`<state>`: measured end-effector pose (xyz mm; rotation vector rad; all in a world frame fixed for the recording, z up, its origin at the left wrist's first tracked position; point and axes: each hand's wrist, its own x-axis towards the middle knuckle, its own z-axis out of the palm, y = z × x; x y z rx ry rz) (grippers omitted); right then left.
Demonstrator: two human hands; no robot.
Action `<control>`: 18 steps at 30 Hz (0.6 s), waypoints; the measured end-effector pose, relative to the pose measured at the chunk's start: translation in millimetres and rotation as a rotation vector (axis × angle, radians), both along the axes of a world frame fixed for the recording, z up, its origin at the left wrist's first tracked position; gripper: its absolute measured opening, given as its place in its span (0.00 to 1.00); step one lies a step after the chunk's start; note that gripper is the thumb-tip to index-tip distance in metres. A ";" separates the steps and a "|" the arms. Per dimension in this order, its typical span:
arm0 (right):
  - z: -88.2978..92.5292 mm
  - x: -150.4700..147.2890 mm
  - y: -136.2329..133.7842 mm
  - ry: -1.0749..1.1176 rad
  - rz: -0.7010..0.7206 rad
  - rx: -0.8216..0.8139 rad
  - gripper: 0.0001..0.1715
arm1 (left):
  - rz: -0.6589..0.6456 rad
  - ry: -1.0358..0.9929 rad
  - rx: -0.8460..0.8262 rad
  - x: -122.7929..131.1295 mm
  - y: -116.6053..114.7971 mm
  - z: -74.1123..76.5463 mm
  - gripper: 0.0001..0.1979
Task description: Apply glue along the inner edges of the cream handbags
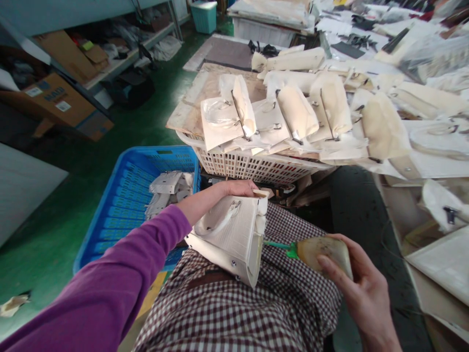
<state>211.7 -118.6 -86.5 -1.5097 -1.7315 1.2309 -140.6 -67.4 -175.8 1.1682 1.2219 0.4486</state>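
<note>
On my lap, over a checked apron (293,303), rests a cream handbag (230,230) with a handle and metal studs along its lower edge. My left hand (242,188) grips its far edge; most of the fingers are hidden behind the bag. In my right hand (362,278) is a squeeze bottle (322,252), lying nearly level, with brownish contents and a green cap and thin nozzle. The nozzle's tip points left and meets the bag's right side edge; whether it touches I cannot tell.
To the left stands a blue basket (106,210) holding several whitish pieces. Ahead, a white basket (238,164) sits under a board (186,107) carrying several cream bags (296,110). Cardboard boxes (69,105) are at the far left, and more bag parts (447,264) lie at right.
</note>
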 end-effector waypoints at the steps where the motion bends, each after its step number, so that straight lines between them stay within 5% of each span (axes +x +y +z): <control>1: -0.9 -0.8 0.3 0.003 -0.006 0.021 0.30 | 0.002 -0.001 -0.003 0.1 -0.2 0.5 0.09; 6: -1.5 1.8 0.5 0.012 0.089 0.051 0.29 | 0.007 0.001 -0.016 0.1 -0.9 2.0 0.08; 11: -1.1 14.8 -3.0 0.057 0.170 -0.104 0.28 | 0.012 0.003 -0.004 -1.3 -1.9 4.8 0.07; 18: -14.8 24.5 -6.5 0.093 -0.023 -0.111 0.29 | 0.035 0.008 0.038 -8.3 -7.5 16.8 0.09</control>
